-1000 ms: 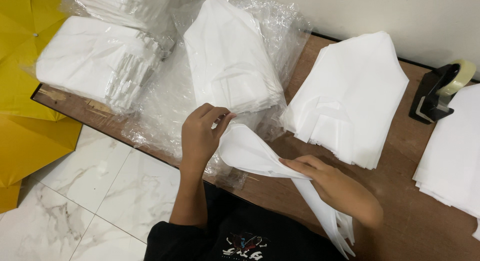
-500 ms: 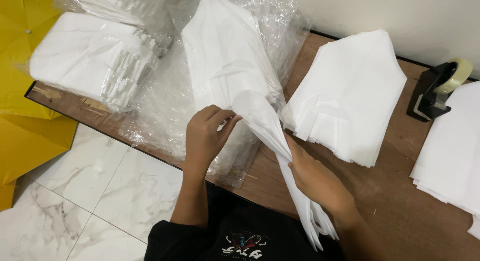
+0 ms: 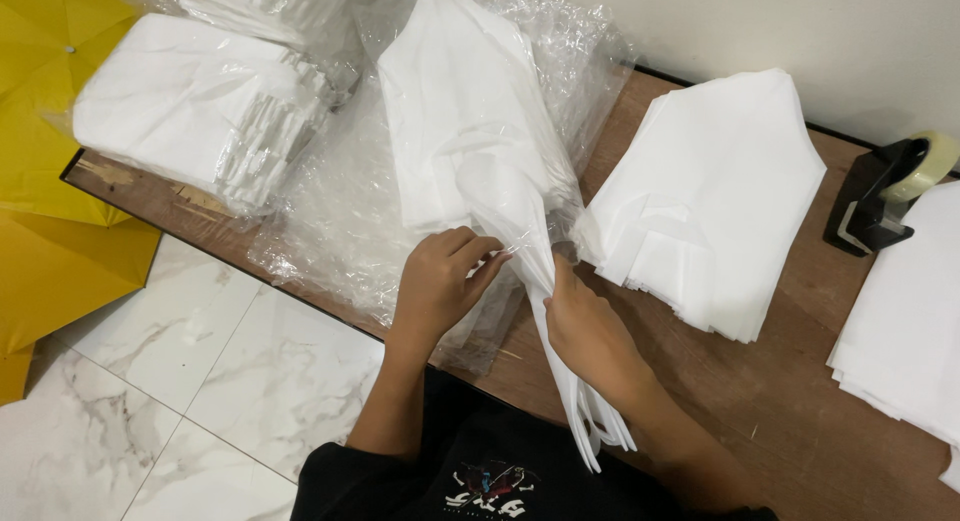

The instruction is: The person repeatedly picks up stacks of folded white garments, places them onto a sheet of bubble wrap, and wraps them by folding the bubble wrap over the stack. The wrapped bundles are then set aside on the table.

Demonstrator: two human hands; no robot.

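L hand (image 3: 440, 281) pinches the white non-woven bag (image 3: 520, 241) w/ fingertips (image 3: 490, 253) pressed together on its edge, just above the table edge. R hand (image 3: 590, 331) is closed round the same bag lower down, thumb side up; bag runs between the two hands, upper part draped onto the white bag stack in clear plastic wrap (image 3: 460, 111), lower end w/ handle loops hanging past the R wrist toward the person's lap. So bag sits in both grips, L at the fold near mid-length, R just below & beside it, hands nearly touching.

Vs. half a sec ago: little change, bag is a bit further up over the wrapped stack, R hand closer to L. Vs. 1 s ago: bag was lying lower & flatter across the hands, hands well apart; now raised & bunched narrow.

Around: loose bag pile (image 3: 710, 191) just R of the hands on the wooden table (image 3: 780, 401), wrapped bundle (image 3: 190, 111) far L, tape dispenser (image 3: 890, 196) far R, yellow umbrella (image 3: 50, 251) on the floor.
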